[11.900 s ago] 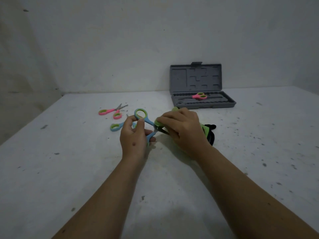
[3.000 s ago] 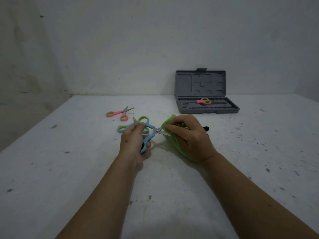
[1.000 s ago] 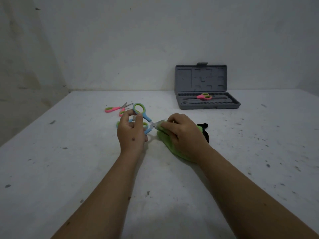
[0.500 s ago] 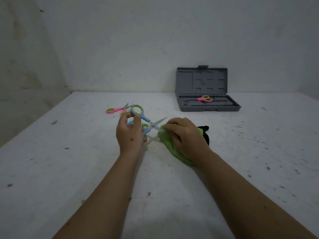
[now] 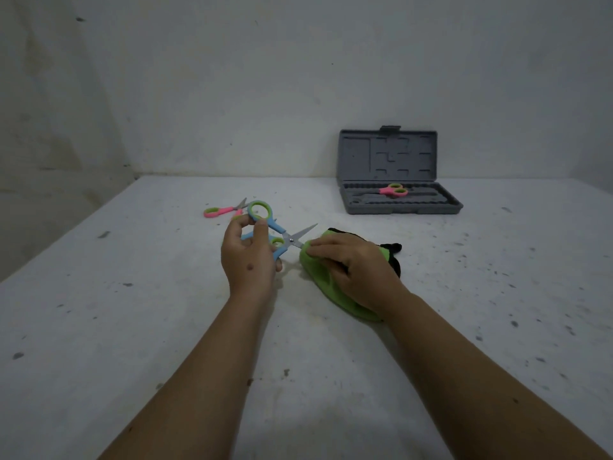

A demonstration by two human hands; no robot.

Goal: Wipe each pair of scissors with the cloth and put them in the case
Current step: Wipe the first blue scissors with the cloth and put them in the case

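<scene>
My left hand [image 5: 247, 260] holds blue scissors [image 5: 277, 232] with green-lined handles, blades spread apart; the upper blade points up to the right and is bare. My right hand [image 5: 353, 270] grips the green cloth [image 5: 320, 277] and wraps it around the lower blade, which is hidden. Another blue pair lies behind my left hand, mostly covered. Pink scissors [image 5: 223, 210] lie on the table at the back left. One more pink pair [image 5: 393, 190] lies inside the open grey case [image 5: 403, 207] at the back right.
The white table [image 5: 132, 327] is speckled with dark marks and meets the wall behind the case. A black part of the cloth [image 5: 393, 252] sticks out to the right of my right hand.
The scissors have been opened wider and the upper blade has come free of the cloth. My right hand with the cloth now covers only the lower blade.
</scene>
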